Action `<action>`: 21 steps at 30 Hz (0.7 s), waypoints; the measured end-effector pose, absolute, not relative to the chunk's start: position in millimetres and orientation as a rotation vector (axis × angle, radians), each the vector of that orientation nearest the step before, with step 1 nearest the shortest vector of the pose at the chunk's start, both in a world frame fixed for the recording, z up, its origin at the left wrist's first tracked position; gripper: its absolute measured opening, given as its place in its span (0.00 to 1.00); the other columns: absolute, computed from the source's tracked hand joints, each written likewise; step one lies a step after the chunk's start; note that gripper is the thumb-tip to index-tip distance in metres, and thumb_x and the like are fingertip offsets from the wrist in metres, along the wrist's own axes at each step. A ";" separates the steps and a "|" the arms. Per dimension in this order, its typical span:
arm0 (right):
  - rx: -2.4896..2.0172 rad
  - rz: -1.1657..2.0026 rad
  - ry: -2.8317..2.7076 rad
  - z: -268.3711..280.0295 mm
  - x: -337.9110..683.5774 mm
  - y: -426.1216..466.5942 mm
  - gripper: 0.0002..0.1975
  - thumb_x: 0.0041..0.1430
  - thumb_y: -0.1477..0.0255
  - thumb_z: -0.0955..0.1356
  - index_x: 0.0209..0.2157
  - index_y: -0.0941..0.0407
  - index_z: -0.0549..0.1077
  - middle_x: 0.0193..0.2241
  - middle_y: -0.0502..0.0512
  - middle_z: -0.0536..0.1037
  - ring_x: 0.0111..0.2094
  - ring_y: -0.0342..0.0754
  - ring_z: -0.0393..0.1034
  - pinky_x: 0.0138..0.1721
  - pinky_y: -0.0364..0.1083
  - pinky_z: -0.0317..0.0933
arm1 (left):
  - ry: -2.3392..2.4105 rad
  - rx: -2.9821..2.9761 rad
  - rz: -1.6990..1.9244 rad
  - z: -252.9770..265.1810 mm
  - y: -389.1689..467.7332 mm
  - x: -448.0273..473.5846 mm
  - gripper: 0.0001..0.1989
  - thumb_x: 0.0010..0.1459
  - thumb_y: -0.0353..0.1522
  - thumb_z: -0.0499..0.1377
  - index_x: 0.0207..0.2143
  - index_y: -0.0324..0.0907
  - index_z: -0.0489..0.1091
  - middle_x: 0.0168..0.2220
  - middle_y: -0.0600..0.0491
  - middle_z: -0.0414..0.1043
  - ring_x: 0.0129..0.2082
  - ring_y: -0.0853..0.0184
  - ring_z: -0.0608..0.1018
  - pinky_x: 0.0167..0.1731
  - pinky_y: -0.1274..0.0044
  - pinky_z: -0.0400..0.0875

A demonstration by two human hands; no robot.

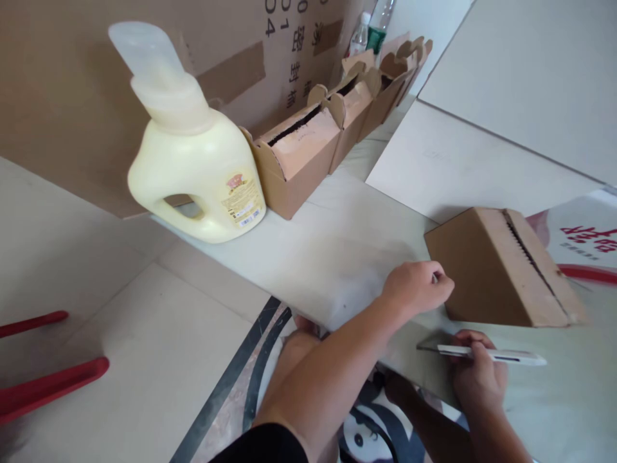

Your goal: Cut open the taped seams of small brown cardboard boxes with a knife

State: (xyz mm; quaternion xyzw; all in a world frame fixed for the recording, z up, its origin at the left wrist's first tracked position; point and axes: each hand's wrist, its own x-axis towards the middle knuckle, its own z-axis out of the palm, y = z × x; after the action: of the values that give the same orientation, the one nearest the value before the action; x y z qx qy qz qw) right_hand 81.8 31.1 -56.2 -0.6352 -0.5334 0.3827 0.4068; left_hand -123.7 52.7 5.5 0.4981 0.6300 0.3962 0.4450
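Observation:
My left hand (pixel 418 287) is curled into a loose fist above the table, close to the left side of a brown cardboard box (pixel 482 273). Nothing shows between its fingers. Nearer to me, my right hand (pixel 479 376) grips a white utility knife (pixel 513 355). The knife's dark blade is out and points left, low over the pale tabletop (pixel 337 251). The cardboard box has a jagged dark slit along its lighter panel, and neither hand visibly touches it.
A pale yellow detergent jug (pixel 197 167) stands at the table's left edge. Behind it runs a row of small cardboard boxes (pixel 308 161) beside a large carton (pixel 231 38). White panels (pixel 482 154) lie at the back right. Red stool-like legs (pixel 53 389) show at lower left.

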 end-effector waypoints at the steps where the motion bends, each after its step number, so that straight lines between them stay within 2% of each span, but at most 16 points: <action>1: -1.612 0.975 -1.340 -55.9 82.0 31.1 0.13 0.46 0.57 0.68 0.25 0.53 0.69 0.20 0.49 0.65 0.21 0.46 0.57 0.24 0.47 0.49 | 1.568 1.240 0.976 5.1 53.5 -123.4 0.09 0.58 0.36 0.55 0.33 0.46 0.75 0.31 0.53 0.77 0.30 0.66 0.73 0.33 0.74 0.64; 7: -1.604 0.994 -1.375 -54.9 82.3 32.1 0.13 0.46 0.57 0.67 0.25 0.54 0.69 0.19 0.49 0.68 0.19 0.45 0.58 0.22 0.46 0.50 | 1.621 1.273 0.943 3.5 59.7 -118.4 0.09 0.59 0.36 0.56 0.34 0.45 0.76 0.31 0.53 0.78 0.30 0.67 0.73 0.33 0.75 0.65; 14: -1.608 1.148 -1.302 -57.3 84.6 33.0 0.14 0.48 0.57 0.67 0.26 0.54 0.69 0.17 0.47 0.66 0.18 0.44 0.57 0.22 0.45 0.49 | 1.734 1.335 1.007 4.6 58.5 -129.6 0.08 0.59 0.33 0.53 0.29 0.44 0.71 0.25 0.56 0.71 0.26 0.69 0.69 0.30 0.75 0.62; 17: -1.577 1.195 -1.324 -52.9 83.2 33.3 0.15 0.49 0.55 0.67 0.26 0.54 0.69 0.16 0.46 0.65 0.18 0.44 0.57 0.22 0.45 0.49 | 1.832 1.371 1.196 3.3 51.2 -148.5 0.10 0.61 0.33 0.51 0.30 0.45 0.70 0.26 0.57 0.71 0.28 0.70 0.72 0.33 0.76 0.66; 19: -1.543 1.219 -1.321 -48.6 83.0 33.8 0.16 0.49 0.54 0.67 0.26 0.54 0.69 0.17 0.46 0.65 0.18 0.44 0.57 0.22 0.45 0.49 | 2.007 1.331 1.189 4.6 44.0 -165.1 0.09 0.61 0.34 0.51 0.33 0.45 0.71 0.27 0.58 0.71 0.28 0.70 0.73 0.32 0.77 0.68; 21: -1.502 1.255 -1.328 -45.3 84.0 34.3 0.17 0.50 0.54 0.67 0.27 0.54 0.70 0.16 0.46 0.64 0.18 0.44 0.57 0.23 0.46 0.50 | 2.171 1.311 1.168 11.8 35.7 -183.4 0.10 0.63 0.33 0.49 0.37 0.45 0.70 0.32 0.55 0.74 0.32 0.68 0.75 0.37 0.76 0.71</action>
State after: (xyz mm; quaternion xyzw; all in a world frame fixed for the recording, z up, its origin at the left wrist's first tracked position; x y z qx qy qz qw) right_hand 84.0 34.3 -45.3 -0.5877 -0.5198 0.4912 0.3783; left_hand -183.4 35.7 11.8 0.4624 0.7657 0.4120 0.1737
